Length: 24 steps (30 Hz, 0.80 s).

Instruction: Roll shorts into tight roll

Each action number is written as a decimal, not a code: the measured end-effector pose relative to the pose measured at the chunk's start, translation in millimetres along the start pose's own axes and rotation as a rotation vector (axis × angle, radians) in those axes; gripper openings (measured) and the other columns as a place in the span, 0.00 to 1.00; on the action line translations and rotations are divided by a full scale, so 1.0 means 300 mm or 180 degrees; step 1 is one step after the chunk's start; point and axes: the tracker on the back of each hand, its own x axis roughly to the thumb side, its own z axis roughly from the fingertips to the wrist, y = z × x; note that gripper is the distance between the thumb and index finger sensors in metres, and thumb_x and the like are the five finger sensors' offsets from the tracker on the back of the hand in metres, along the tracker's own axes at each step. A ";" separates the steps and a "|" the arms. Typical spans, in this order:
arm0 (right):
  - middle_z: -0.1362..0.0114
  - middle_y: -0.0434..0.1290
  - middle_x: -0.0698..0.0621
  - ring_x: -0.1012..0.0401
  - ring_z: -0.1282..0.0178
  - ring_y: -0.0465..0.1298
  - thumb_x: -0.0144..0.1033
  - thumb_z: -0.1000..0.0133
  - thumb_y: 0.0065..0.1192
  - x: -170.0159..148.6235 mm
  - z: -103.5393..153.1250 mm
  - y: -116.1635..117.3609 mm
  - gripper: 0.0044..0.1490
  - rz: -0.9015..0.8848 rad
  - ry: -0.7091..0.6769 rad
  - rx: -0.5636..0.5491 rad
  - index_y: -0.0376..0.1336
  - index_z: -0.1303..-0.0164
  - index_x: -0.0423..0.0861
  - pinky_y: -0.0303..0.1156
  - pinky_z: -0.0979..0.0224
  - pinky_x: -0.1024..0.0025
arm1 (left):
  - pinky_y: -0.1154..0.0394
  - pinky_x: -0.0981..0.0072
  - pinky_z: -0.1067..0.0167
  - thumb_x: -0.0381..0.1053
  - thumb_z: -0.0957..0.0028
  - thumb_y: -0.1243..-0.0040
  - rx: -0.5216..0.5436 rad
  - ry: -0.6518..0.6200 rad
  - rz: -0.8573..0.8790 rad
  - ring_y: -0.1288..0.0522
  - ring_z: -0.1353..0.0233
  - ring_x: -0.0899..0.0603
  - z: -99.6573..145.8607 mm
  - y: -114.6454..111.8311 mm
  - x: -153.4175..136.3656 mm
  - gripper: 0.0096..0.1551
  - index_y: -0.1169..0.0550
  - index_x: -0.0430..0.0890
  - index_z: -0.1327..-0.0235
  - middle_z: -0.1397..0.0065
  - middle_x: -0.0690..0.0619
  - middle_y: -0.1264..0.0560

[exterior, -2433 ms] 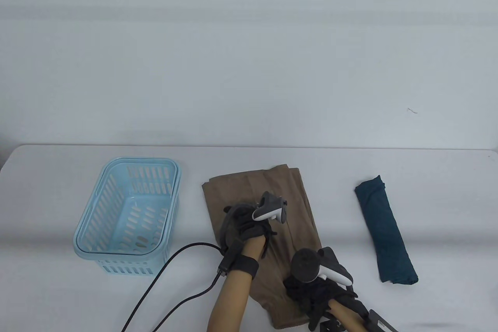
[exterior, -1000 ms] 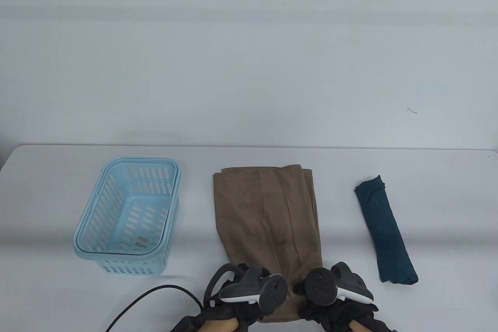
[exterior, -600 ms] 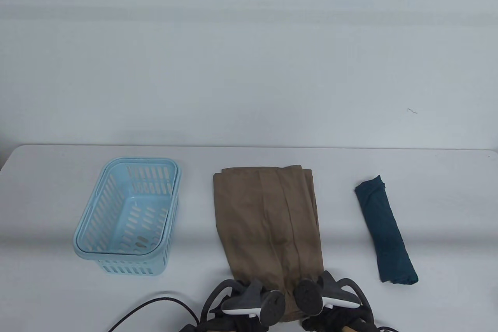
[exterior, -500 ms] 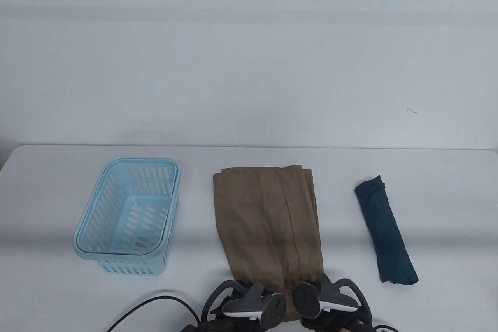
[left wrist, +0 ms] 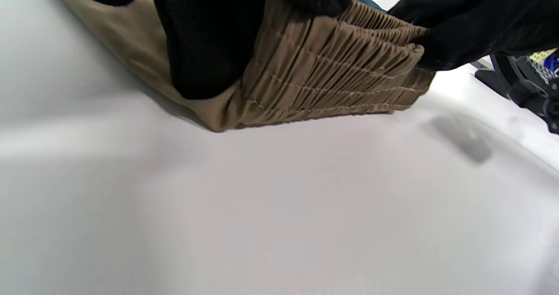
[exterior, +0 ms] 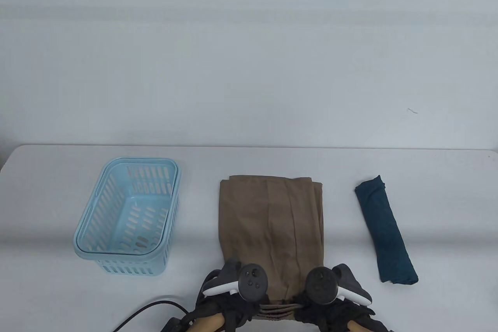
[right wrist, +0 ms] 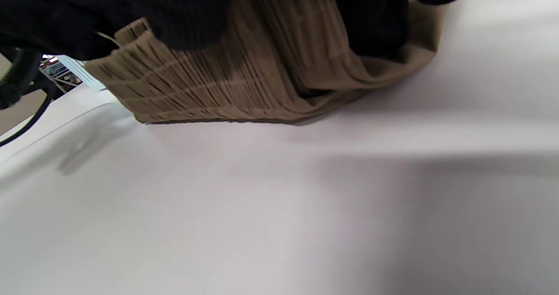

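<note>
Gripping the gathered waistband is what both sets of fingers are doing right now. In the left wrist view the left hand's fingers (left wrist: 205, 37) come down from the top edge and curl over the brown shorts (left wrist: 332, 81), with the ribbed elastic band bunched up right next to them. Same deal on the other side, where the right hand's fingers (right wrist: 371, 19) wrap over the folded edge of the fabric near the top right of the frame.

From the table view, the left hand (exterior: 229, 308) and right hand (exterior: 334, 310) sit side by side at the bottom center, each clamped on a corner of the waistband end. The shorts stretch away from them up toward the middle of the frame, lying flat on the white table (exterior: 249, 160).

Further out, a light blue basket (exterior: 89, 246) is off to the left, and a dark teal cloth (exterior: 385, 230) lies to the right, well apart from the shorts.
</note>
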 end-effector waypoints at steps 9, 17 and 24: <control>0.33 0.69 0.42 0.41 0.27 0.59 0.43 0.42 0.41 0.025 -0.021 0.021 0.30 0.0456 0.0250 -0.0251 0.66 0.38 0.42 0.46 0.25 0.33 | 0.43 0.26 0.31 0.47 0.48 0.43 0.0756 -0.0800 -0.0666 0.25 0.28 0.35 0.081 0.047 0.123 0.24 0.23 0.48 0.37 0.26 0.44 0.26; 0.33 0.71 0.44 0.43 0.29 0.63 0.47 0.43 0.45 0.021 -0.006 0.027 0.30 0.0666 0.0403 -0.0863 0.69 0.38 0.49 0.50 0.25 0.35 | 0.44 0.25 0.31 0.49 0.48 0.42 0.0646 -0.0414 -0.1281 0.25 0.26 0.35 0.041 -0.004 0.100 0.27 0.25 0.49 0.34 0.22 0.48 0.28; 0.30 0.70 0.44 0.45 0.29 0.64 0.47 0.46 0.51 0.012 -0.011 0.033 0.32 0.0749 0.0434 -0.1195 0.66 0.32 0.51 0.51 0.25 0.36 | 0.44 0.25 0.31 0.51 0.48 0.43 0.0827 -0.0189 -0.1457 0.25 0.26 0.33 0.005 -0.037 0.078 0.29 0.26 0.47 0.32 0.23 0.44 0.28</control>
